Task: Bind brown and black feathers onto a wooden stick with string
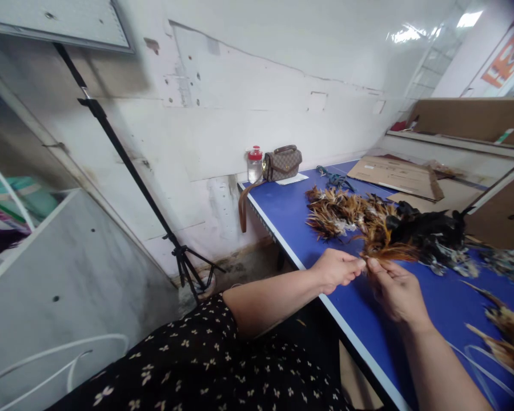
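Feather bunch (388, 250) x1, pinched w/ L hand (337, 270) & R hand (397, 290); bag (285, 165) x1, btl (255, 168) x1.

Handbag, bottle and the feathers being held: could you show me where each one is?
Handbag (284, 164): head view, on its front flap.
Bottle (254, 170): head view, on its clear side.
Held feathers (388, 251): head view, on the orange-brown plumes near the middle.

Loosely bunched orange-brown feathers (393, 252) fan out to the right.
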### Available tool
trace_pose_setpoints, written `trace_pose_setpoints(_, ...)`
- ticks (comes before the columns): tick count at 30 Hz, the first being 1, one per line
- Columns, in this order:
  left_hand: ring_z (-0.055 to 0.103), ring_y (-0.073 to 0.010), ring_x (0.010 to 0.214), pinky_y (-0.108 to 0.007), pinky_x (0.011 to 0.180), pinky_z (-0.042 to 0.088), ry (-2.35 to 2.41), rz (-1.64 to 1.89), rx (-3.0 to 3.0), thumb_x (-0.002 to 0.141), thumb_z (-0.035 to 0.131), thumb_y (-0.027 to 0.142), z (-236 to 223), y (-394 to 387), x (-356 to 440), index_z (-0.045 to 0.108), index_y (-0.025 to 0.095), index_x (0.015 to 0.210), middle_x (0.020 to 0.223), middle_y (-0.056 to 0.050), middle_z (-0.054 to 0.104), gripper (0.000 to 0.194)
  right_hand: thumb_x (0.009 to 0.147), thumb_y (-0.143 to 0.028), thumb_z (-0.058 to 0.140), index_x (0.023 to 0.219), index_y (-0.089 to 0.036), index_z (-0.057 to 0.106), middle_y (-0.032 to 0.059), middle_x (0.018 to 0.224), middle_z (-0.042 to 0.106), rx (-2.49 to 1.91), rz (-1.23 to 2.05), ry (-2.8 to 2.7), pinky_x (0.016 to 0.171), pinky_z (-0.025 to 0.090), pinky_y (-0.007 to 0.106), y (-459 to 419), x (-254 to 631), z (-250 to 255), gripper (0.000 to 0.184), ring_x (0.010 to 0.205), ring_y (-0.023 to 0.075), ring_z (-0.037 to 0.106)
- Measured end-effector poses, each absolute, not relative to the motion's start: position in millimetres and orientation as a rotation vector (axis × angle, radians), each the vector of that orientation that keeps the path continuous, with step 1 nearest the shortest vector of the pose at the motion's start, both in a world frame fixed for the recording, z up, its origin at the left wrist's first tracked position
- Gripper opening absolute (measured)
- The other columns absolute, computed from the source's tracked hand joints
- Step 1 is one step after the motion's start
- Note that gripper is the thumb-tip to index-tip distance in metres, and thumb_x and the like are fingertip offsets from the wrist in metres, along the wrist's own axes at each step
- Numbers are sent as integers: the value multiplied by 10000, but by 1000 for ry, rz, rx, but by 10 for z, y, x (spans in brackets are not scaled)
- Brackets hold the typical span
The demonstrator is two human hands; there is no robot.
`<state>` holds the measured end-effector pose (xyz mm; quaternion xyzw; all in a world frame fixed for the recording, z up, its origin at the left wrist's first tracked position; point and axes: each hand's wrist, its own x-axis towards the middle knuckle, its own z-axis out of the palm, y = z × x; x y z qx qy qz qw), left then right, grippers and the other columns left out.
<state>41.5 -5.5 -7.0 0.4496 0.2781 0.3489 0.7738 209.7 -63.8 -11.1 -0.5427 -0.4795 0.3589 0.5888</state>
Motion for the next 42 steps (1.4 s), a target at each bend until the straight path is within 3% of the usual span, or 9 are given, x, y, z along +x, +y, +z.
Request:
trace_pose_setpoints(4,337,3,523,-203,485,188,464,647,892,765,1084,503,46,-3,313,656,104,719,741,6,585,587,774,-793,999,698,-203,722,-19,566,490,-1193,834,-1165,425,342,253,-652,2058,-36,656,504,111,385)
trace_pose_setpoints(10,256,4,494,-166,461,188,285,363,809,1056,788,231,76,133,213,664,101,787,751,23,515,323,740,-728,1050,664,-217,658,-37,541,451,-1141,917,-1119,412,318,254,-696,2044,28,649,470,101,367)
trace_pose_setpoints(16,300,-5,500,-179,473,217,333,392,864,1067,792,324,-21,131,254,657,106,793,777,-12,588,376,685,-724,1078,745,-201,747,5,563,558,-1177,919,-1066,386,288,256,-714,2004,85,622,454,110,402)
trace_pose_setpoints(18,383,-31,517,-200,486,260,432,521,954,1050,817,400,-87,60,269,712,105,915,832,-42,670,341,651,-744,1087,759,-197,762,1,562,562,-1209,872,-1009,371,261,252,-700,2013,85,645,444,103,390)
trace_pose_setpoints(21,547,-97,617,-253,579,441,630,774,1227,1035,827,412,-181,-103,243,755,113,1342,924,-36,721,434,609,-751,1104,760,-198,755,-26,548,522,-1236,841,-917,362,236,241,-676,2032,63,671,433,85,358)
trace_pose_setpoints(26,747,-273,1133,-375,1009,622,805,1140,1908,1076,763,365,-232,-302,206,618,185,1673,1299,-159,748,640,614,-700,1127,686,-207,656,-64,541,434,-1203,852,-853,373,232,219,-645,2023,9,686,450,65,341)
trace_pose_setpoints(30,788,-310,1058,-432,963,668,869,1129,2282,1150,631,405,-272,-254,359,685,154,1561,1227,-171,764,484,598,-708,1128,695,-206,669,-70,519,427,-1199,819,-823,359,225,229,-621,2023,-23,688,431,69,332)
trace_pose_setpoints(36,766,-235,864,-360,816,660,893,1227,2466,1203,485,381,-353,-123,499,783,143,1321,1023,-121,787,399,624,-676,1133,740,-198,698,-86,537,404,-1145,814,-820,373,217,234,-612,2001,-34,657,449,65,312)
trace_pose_setpoints(42,711,-201,875,-332,882,593,659,1254,2128,1139,589,316,-275,-31,469,842,152,1030,908,-86,770,321,617,-670,1139,793,-185,769,-86,558,403,-1106,858,-846,405,261,236,-611,1973,-37,635,480,70,325)
